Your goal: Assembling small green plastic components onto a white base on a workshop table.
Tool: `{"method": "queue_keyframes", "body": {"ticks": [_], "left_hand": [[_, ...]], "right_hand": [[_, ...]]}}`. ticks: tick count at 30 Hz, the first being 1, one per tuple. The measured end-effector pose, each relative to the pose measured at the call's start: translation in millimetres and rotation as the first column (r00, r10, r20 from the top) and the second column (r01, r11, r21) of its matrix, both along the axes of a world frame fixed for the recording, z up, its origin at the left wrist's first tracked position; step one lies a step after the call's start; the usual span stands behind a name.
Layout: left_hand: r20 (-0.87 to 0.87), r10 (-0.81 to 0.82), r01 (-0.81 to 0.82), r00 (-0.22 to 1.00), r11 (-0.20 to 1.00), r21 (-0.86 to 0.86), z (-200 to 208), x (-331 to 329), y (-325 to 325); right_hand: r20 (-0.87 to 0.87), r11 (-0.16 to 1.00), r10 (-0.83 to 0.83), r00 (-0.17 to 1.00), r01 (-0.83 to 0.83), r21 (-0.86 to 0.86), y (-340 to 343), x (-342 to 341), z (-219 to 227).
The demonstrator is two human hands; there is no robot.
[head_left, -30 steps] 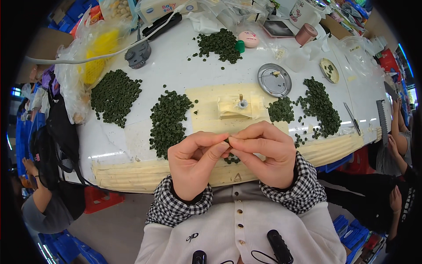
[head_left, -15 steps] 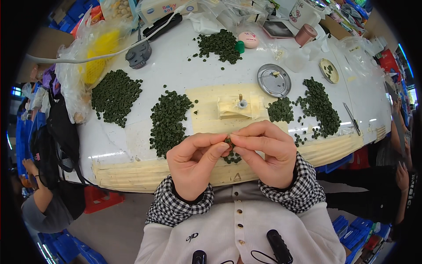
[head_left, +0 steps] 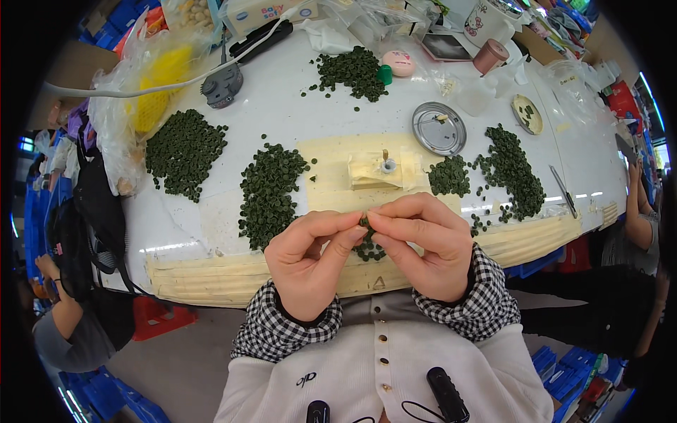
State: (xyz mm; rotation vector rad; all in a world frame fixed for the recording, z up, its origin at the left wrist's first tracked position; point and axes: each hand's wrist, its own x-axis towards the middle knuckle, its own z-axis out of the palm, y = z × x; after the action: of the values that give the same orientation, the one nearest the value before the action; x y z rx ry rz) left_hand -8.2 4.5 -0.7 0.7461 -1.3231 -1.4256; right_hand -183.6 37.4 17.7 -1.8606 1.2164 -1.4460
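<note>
Over the near edge of the table, the fingertips of my left hand [head_left: 305,262] and my right hand [head_left: 436,243] meet, both closed in a pinch. Between them shows a bit of a small dark green piece [head_left: 364,222], mostly covered by the fingers. Right below lies a little heap of small round dark green pieces [head_left: 369,251], partly hidden by my hands. Beyond my fingers stands a block wrapped in cream tape [head_left: 367,173], with a small metal cup [head_left: 388,166] on top. A larger heap of green pieces [head_left: 269,194] lies left of the block.
More green heaps lie at the far left [head_left: 186,156], the back [head_left: 351,74] and the right [head_left: 516,176]. A round metal lid [head_left: 439,144], a small dish [head_left: 527,114] and a slim pointed tool [head_left: 563,191] lie to the right. A white cable [head_left: 162,90] crosses the back left.
My hands stay in nearly the same place, fingertips together, with only a slight shift of the fingers. At the far right, another person's arm and body have moved.
</note>
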Motion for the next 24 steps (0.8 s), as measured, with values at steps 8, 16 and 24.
{"method": "queue_keyframes", "body": {"ticks": [8,16,24], "left_hand": [[0.054,0.023,-0.021,0.998,0.999,-0.037,0.1,-0.7,-0.9],[0.073,0.019,-0.015,0.997,0.998,-0.056,-0.9,0.0,-1.9],[0.057,0.032,-0.031,0.998,0.999,-0.024,0.9,-0.3,-1.8]], "right_hand": [[-0.041,1.000,-0.015,0.999,0.014,-0.018,0.2,1.4,-0.1],[-0.091,0.998,-0.043,0.995,0.038,-0.058,0.6,2.3,-2.2],[-0.064,0.996,-0.059,0.996,0.055,-0.065,-2.0,4.9,1.0]]}}
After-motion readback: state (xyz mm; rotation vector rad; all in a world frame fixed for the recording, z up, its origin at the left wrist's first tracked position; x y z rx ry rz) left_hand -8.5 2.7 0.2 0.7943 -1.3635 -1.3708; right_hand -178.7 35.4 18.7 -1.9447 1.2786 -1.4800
